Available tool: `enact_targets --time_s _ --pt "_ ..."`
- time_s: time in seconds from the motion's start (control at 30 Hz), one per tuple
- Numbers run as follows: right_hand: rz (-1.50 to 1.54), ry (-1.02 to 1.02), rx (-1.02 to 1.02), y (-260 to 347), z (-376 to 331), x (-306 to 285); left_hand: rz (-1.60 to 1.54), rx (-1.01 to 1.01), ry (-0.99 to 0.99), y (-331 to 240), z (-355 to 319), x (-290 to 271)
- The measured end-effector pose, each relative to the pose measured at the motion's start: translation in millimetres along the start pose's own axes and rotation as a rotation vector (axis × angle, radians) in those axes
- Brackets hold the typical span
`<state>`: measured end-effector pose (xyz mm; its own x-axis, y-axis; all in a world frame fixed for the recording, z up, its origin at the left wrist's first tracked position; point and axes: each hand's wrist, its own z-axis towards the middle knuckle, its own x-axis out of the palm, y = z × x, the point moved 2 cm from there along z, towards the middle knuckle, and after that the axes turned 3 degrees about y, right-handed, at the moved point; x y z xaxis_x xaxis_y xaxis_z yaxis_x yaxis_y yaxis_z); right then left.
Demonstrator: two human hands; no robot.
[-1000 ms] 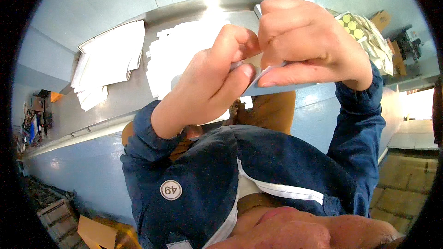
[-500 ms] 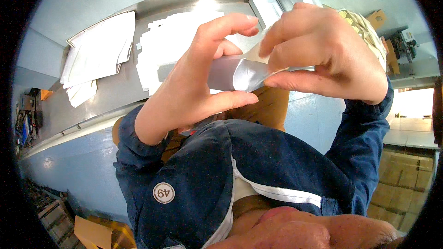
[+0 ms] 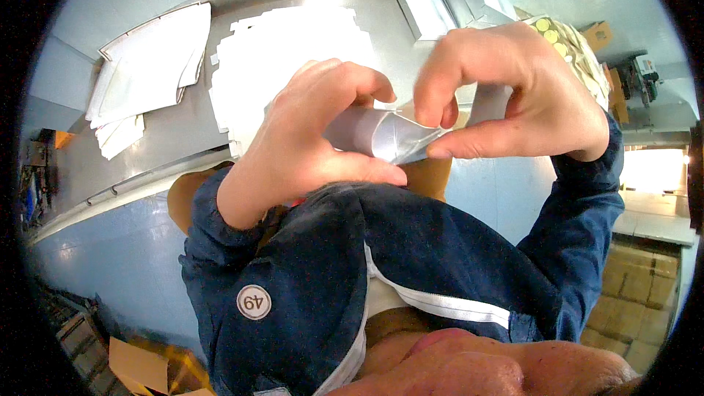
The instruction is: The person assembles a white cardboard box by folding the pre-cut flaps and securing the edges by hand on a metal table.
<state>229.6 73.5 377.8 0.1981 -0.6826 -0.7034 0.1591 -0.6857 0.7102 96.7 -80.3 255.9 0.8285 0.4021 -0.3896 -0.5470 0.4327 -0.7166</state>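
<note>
A long grey metal desk (image 3: 147, 154) runs across the upper part of the view, set against a pale blue wall, with a light blue floor below it and brown cardboard boxes (image 3: 638, 301) stacked at the right edge. On the desk lie a spread of flat white blanks (image 3: 286, 66) and a second white stack (image 3: 150, 66) to its left; folded white boxes (image 3: 440, 4) sit at the far rim. The left hand (image 3: 308, 139) and right hand (image 3: 513, 95) are raised in front of the desk, each curled with thumb and fingers pinched on a small folded white carton piece (image 3: 389, 136) held between them. Its shape is partly hidden by the fingers. A dark blue jacket (image 3: 411, 264) fills the lower view, and glare washes out the blanks
</note>
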Motion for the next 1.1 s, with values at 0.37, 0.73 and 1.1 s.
enact_targets --time_s 0.37,0.73,1.1 --pt "-0.123 0.069 0.111 -21 -8 36 0.108 0.264 0.098 36 -9 28" --pt "-0.336 0.070 -0.044 -40 3 48 0.391 0.115 0.223 47 -11 15" --pt "-0.331 -0.498 0.004 -124 38 153 0.124 -0.346 -0.412 95 -106 53"
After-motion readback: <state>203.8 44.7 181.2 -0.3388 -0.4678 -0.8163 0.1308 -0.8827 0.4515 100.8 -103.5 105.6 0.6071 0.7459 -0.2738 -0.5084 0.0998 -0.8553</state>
